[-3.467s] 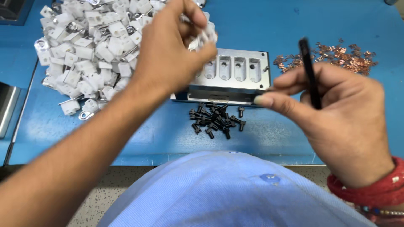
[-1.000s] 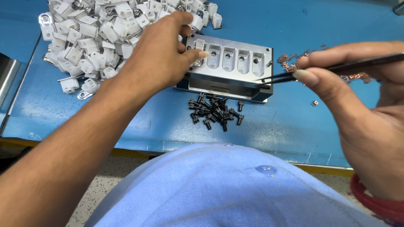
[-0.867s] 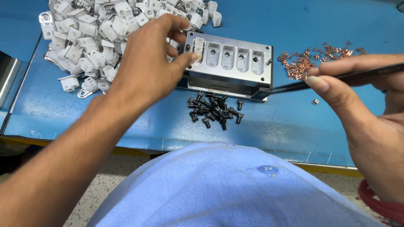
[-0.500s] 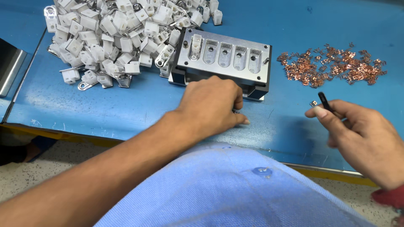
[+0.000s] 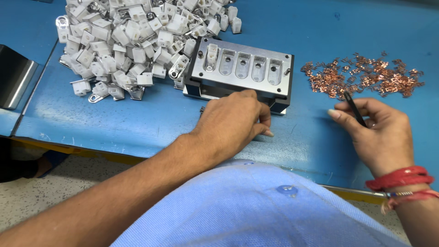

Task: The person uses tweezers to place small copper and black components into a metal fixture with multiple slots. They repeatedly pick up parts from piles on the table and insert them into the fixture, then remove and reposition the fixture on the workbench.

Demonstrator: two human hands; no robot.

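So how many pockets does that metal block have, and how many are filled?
5, in one row across the metal block. The leftmost pocket holds a white part; the other four, running right to the last pocket, are empty. None seems hidden by the left hand.

There is only the one view, from a camera worn on the person's head, tilted steeply down and forward over their own chest at the blue worktop [image 5: 137,123]. It sits close, near enough that the light blue shirt [image 5: 256,206] fills the bottom edge and both forearms reach in from below toward the metal fixture block [image 5: 242,68]. The frame spans from the white parts heap [image 5: 132,36] at upper left to the copper pieces [image 5: 366,80] at right.
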